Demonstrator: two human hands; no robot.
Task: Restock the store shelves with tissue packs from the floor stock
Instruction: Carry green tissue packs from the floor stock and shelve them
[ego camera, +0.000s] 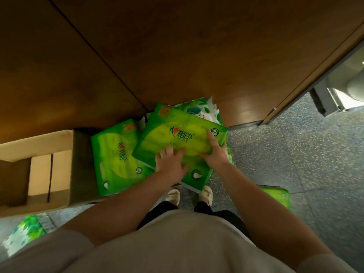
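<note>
A large green tissue pack (177,133) lies tilted on top of a pile on the floor, at the foot of a brown wooden unit. My left hand (171,164) rests flat on its near edge with fingers spread. My right hand (214,150) grips the pack's right near corner, index finger stretched along its top. Another green tissue pack (114,154) lies to the left. Under the top one sits a third green pack (197,176). A white-and-green leafy pack (199,108) shows behind the pile.
An open cardboard box (39,170) stands at the left. The brown wooden unit (177,56) fills the upper view. More green packs lie at the lower left (23,231) and behind my right arm (277,196). My feet (189,196) stand on grey speckled floor (295,154).
</note>
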